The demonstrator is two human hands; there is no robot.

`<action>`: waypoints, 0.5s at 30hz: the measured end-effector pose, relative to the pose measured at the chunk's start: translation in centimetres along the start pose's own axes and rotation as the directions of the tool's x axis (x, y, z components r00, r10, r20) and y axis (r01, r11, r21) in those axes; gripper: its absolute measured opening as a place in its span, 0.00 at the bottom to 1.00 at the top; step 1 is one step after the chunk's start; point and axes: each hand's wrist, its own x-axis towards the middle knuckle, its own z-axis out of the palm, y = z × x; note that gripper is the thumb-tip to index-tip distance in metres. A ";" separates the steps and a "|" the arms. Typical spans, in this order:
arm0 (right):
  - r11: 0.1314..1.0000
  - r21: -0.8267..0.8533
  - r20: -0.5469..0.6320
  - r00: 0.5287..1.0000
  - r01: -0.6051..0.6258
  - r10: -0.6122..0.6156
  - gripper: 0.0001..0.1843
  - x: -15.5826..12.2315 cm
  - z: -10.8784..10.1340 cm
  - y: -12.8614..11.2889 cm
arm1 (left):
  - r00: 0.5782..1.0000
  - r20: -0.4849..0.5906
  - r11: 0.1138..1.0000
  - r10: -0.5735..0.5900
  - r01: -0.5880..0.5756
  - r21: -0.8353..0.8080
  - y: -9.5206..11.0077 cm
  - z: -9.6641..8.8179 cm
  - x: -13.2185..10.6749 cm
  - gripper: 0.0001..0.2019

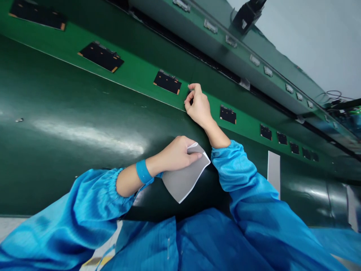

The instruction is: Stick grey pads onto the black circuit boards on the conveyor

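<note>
My left hand (178,153) is closed on a grey sheet with a white backing (184,177), held just above the dark green table. A blue band circles that wrist. My right hand (197,105) reaches forward to the bright green belt (135,73), fingers pinched at the edge of a small black board (190,98) that the hand mostly hides. I cannot make out whether the fingers grip the board or something tiny on it. Both arms wear blue sleeves.
More black boards ride the belt: one just left of my right hand (167,81), others further left (100,56) and right (228,114). A grey rail with small white parts (210,25) runs behind. A white strip (273,169) lies on the table at right.
</note>
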 end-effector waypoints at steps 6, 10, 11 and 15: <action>0.991 -0.111 -0.062 0.996 -0.076 0.070 0.31 0.3 -1.9 1.7 | 1.000 -0.002 1.000 -0.014 0.014 -0.002 0.1 -0.1 -0.1 0.15; 1.000 0.007 0.007 1.000 0.009 -0.009 0.22 3.3 -2.9 1.7 | 0.999 0.028 1.000 -0.015 0.016 -0.022 0.1 0.0 -0.2 0.14; 0.996 0.070 0.040 0.998 0.053 -0.056 0.17 4.3 -2.6 1.1 | 0.999 0.034 1.000 -0.020 0.021 -0.023 0.1 0.0 -0.2 0.14; 0.952 0.290 0.169 0.974 0.098 -0.152 0.03 7.8 -0.8 -2.2 | 0.998 0.054 0.998 -0.045 0.047 -0.033 0.1 -0.1 -0.2 0.14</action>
